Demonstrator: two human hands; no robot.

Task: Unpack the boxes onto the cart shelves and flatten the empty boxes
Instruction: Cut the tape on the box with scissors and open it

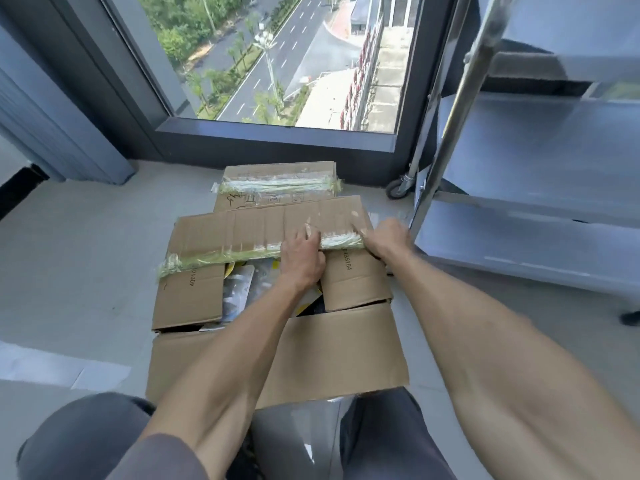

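Near flap (311, 355) of cardboard box (187, 299) folded out toward our knees at 6 o'clock. Packaged goods (239, 292) visible inside opening. Our left hand (303, 259) at centre, fingers curled over taped edge of far flap (263, 226), index extended. Our right hand (388, 239) at 1 o'clock, fingers clamped on same flap's right end. Second box (280, 183) just beyond at 12. Steel cart (533, 223) at 2 o'clock, window (277, 57) farthest.
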